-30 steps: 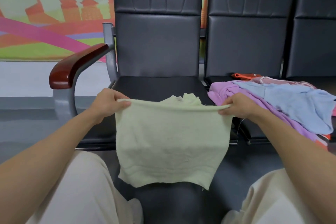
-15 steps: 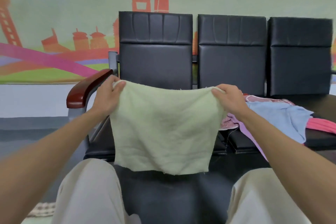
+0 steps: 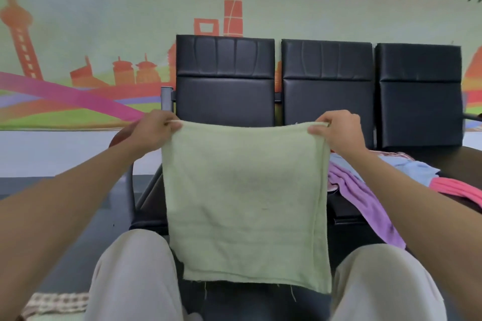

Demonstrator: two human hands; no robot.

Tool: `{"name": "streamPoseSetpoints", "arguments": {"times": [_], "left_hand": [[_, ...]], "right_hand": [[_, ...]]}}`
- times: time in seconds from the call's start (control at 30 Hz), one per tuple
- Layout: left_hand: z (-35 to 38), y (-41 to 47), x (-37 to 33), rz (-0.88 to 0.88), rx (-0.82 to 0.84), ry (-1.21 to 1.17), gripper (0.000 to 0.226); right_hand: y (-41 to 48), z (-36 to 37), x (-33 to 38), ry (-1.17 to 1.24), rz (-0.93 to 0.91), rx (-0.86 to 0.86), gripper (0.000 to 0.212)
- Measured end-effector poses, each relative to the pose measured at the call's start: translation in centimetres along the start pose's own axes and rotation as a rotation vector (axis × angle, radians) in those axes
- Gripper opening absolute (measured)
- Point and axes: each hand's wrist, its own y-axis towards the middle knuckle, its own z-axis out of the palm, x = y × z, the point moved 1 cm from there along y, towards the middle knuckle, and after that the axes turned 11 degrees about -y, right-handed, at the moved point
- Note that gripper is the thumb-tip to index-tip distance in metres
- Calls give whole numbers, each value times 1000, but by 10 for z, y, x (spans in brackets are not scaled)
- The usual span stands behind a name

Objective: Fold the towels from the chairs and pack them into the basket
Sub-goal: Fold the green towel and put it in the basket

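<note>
**Figure. Towel held up for folding, seen from the head camera.**

A painted city-skyline wall mural [image 3: 78, 96] spans the field from 9 to 3 o'clock and serves only as backdrop. In front of it, from 12 to 2 o'clock, stands a row of three black padded chairs [image 3: 326, 101], the source of the laundry.

At centre hangs a pale green square terry towel [image 3: 245, 203], clear of the seats. It drops between the person's knees in beige trousers [image 3: 135, 276]. It is held by its top edge so that its own weight draws it flat and square, which is judged to be the opening step of a fold.

At 3 o'clock a loose heap lies on the middle and right-hand seats:
- a purple towel [image 3: 365, 203] trailing over the seat front
- a light blue towel [image 3: 412, 172] behind it
- a pink towel [image 3: 459, 189] at the frame edge

All three are unfolded, so most of the task appears to remain.

The left hand [image 3: 154, 130], at 10 o'clock of the green towel, has its fingers closed on the upper left corner. The right hand [image 3: 339, 130], at 2 o'clock, pinches the upper right corner. The hands are set wide apart to keep the hem taut.

At 7 o'clock is a small patch of checked woven material [image 3: 52, 302]. Whether it is the basket cannot be told.
</note>
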Motion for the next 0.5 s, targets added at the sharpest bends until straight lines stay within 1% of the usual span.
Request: {"name": "streamPoseSetpoints", "arguments": {"times": [0.07,0.13,0.23,0.3,0.37,0.4,0.43,0.47,0.5], "left_hand": [[5,-2,2,-19,-2,16,14],[10,-4,3,-30,-48,13,8],[16,-7,5,-40,-99,-1,18],[20,-6,8,-34,-81,-16,17],[22,-4,11,-18,-11,36,7],[23,-3,12,-14,26,78,15],[24,-3,13,-18,64,133,30],[25,-2,14,-22,98,192,40],[26,-2,14,-33,132,247,42]], "right_hand": [[-4,4,-4,-123,19,27,15],[-5,9,-5,-175,-2,49,13],[-7,17,-5,-213,-27,53,16],[-7,22,-7,-220,-28,51,21],[-7,25,-7,-232,-19,51,25],[-7,26,-7,-242,-21,45,25],[-8,28,-8,-253,-23,37,24],[-8,30,-9,-255,-18,32,22],[-9,31,-10,-244,-6,32,19]]}}
